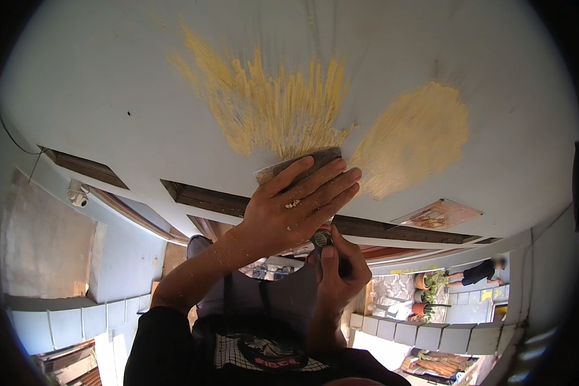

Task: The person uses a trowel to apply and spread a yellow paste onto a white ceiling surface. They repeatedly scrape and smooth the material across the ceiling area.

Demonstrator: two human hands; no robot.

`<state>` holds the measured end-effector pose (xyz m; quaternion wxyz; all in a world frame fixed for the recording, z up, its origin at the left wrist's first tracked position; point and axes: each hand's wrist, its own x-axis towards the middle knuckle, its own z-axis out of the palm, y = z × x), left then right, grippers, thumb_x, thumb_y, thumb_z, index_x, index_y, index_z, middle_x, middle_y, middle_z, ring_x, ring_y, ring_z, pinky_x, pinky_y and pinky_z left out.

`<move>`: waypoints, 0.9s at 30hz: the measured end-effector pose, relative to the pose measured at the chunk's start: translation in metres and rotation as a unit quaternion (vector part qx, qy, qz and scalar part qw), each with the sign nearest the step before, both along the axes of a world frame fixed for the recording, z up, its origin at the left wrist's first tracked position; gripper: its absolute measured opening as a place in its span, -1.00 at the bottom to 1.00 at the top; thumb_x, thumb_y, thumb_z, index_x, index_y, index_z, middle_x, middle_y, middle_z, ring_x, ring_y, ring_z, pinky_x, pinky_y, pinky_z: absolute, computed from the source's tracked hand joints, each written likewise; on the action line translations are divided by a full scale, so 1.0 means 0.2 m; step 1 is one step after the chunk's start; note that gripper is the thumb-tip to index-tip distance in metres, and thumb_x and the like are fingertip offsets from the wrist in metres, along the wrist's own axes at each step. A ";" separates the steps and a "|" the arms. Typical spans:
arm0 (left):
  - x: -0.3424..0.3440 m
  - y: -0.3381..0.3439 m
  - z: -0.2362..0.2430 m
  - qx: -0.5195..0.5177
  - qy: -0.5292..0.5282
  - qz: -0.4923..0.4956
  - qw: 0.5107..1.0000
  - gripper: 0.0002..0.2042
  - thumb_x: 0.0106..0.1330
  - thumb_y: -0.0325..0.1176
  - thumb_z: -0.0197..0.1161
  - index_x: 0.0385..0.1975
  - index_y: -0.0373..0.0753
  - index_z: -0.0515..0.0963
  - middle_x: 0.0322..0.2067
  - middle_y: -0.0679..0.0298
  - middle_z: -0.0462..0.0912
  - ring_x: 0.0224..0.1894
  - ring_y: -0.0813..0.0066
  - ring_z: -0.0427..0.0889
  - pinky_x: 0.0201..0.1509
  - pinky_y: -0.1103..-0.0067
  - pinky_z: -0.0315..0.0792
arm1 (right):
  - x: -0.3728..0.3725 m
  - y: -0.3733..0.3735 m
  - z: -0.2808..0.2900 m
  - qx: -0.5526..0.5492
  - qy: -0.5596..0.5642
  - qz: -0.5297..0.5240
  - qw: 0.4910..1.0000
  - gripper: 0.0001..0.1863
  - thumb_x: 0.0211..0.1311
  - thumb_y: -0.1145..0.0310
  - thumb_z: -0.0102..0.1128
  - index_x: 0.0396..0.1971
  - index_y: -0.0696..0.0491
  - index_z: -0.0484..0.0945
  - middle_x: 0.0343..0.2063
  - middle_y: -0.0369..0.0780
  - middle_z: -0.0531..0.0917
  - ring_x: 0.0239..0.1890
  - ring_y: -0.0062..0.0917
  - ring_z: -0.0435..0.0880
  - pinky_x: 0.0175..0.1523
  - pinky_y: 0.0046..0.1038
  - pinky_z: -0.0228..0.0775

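My left hand [289, 212] lies with outstretched fingers on the dark metal blade of a scraper [321, 154], pressing it against the pale painted wall [508, 128]. Pale crumbs stick to its back and forearm. My right hand [341, 264], lower and to the right, is closed around the scraper's dark handle [321, 238]. Streaky yellow putty [276, 96] spreads on the wall just above the blade, and a smoother oval yellow patch [415, 135] lies to the right.
A small picture [436, 213] hangs near dark wall slots [196, 196]. A white camera [78, 193] is mounted at left. At lower right are potted plants [421, 309], a tiled ledge [424, 334] and another person [482, 273] in dark clothing, farther off.
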<state>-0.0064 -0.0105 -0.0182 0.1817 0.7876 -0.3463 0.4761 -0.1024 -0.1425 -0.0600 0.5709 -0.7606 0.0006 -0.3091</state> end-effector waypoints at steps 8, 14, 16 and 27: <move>-0.01 0.02 0.05 -0.005 0.025 -0.013 1.000 -0.67 0.31 -0.22 0.15 0.06 0.03 0.59 0.18 0.53 0.54 0.32 0.60 0.38 0.47 0.41 0.17 | 0.05 0.00 -0.02 -0.005 -0.088 0.019 0.996 -0.73 0.27 0.47 0.26 -0.09 0.29 0.60 -0.49 -0.14 0.66 -0.63 -0.70 0.53 -0.66 -0.72 0.13; 0.05 0.03 0.17 -0.010 -0.008 -0.007 1.000 -0.68 0.36 -0.18 0.11 0.07 0.06 0.58 0.20 0.58 0.51 0.32 0.64 0.37 0.49 0.44 0.15 | 0.07 0.07 0.19 0.153 -0.003 0.025 0.988 -0.69 0.10 0.49 0.39 -0.11 0.12 0.70 -0.52 -0.20 0.65 -0.42 -0.56 0.57 -0.24 -0.56 0.41; 0.03 0.02 0.13 -0.016 0.017 -0.013 1.000 -0.68 0.37 -0.16 0.10 0.07 0.05 0.59 0.19 0.56 0.52 0.31 0.63 0.38 0.49 0.43 0.14 | 0.04 0.04 0.14 0.072 0.006 0.002 0.997 -0.69 0.08 0.50 0.38 -0.11 0.12 0.70 -0.52 -0.20 0.65 -0.44 -0.55 0.58 -0.25 -0.55 0.40; 0.02 0.01 0.05 0.013 -0.002 0.023 1.000 -0.57 0.34 0.14 -0.02 0.00 0.09 0.62 0.08 0.57 0.61 0.26 0.60 0.44 0.48 0.35 0.16 | 0.03 0.00 0.05 0.023 0.000 -0.001 1.000 -0.68 0.04 0.57 0.33 -0.13 0.17 0.70 -0.50 -0.16 0.68 -0.43 -0.54 0.59 -0.24 -0.54 0.41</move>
